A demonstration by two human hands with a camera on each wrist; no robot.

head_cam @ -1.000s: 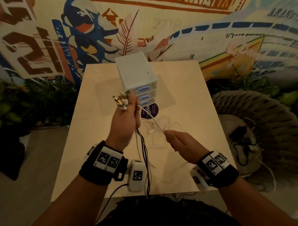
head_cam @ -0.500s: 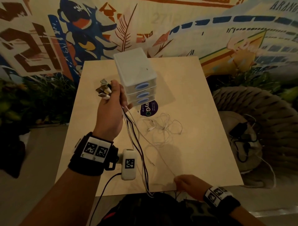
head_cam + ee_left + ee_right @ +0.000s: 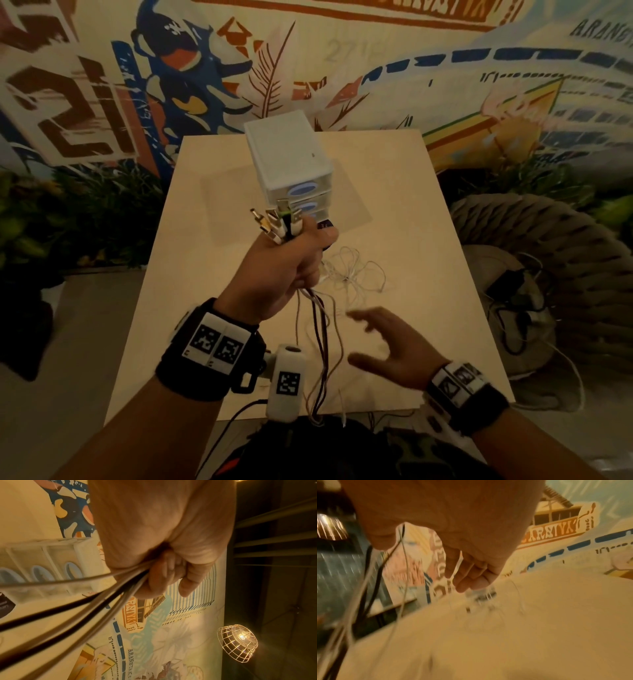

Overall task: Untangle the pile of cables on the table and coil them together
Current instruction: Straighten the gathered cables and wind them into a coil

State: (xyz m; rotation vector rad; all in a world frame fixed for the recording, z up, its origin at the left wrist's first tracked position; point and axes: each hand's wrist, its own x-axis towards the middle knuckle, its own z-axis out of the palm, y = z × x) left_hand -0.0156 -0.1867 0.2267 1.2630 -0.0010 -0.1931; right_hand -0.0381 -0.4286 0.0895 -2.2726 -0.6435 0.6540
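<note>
Cables [image 3: 320, 346]: bundled in my left hand [image 3: 284, 267]'s closed fingers; right hand [image 3: 390, 346], now back from the table edge, spread and empty, reaching for loose white wire [image 3: 356, 274].

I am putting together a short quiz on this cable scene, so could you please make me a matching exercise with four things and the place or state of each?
Things:
1. cable bundle
2. thin white tangle
3. right hand
4. drawer unit

Places or states:
A. stands on the table beyond the hands
B. gripped in the left hand, plugs sticking out above the fist
C. open above the table, holding nothing
D. lies loose on the table near the drawer unit

Pairs: 1-B, 2-D, 3-C, 4-A
</note>
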